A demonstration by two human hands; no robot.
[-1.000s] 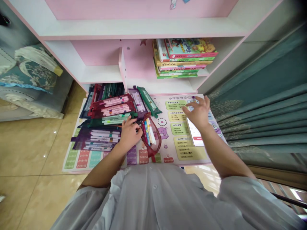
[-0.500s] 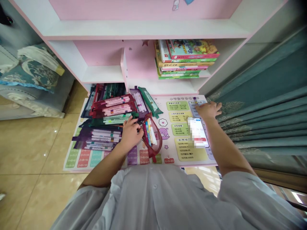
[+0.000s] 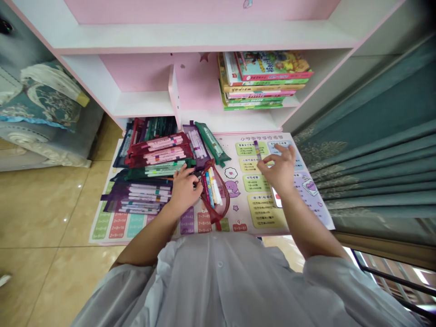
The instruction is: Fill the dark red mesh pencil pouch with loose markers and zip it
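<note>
My right hand (image 3: 279,170) is over the right part of the mat, thumb and index finger pinching a slim marker (image 3: 257,150) with a purple end; its other fingers are spread. My left hand (image 3: 185,188) has bent fingers at the left rim of a red mesh pouch (image 3: 225,202), seemingly gripping that edge. Inside the open pouch lie several markers (image 3: 211,187) with white, blue and yellow parts. Under and behind the left fingers is a green mesh pouch of pens (image 3: 165,169). A phone (image 3: 276,197) lies partly hidden beneath my right hand and wrist.
More filled mesh pouches lie left: purple (image 3: 145,198), red (image 3: 165,143), and another green one (image 3: 213,145) behind. A stack of books (image 3: 262,86) sits on the pink-and-white shelf (image 3: 204,41). The printed mat (image 3: 267,213) covers the desktop; a teal curtain (image 3: 381,150) hangs at right.
My right hand has moved left and nearer from the mat's far right, bringing the marker with it; it now covers much of the phone. My left hand stays at the red pouch.
</note>
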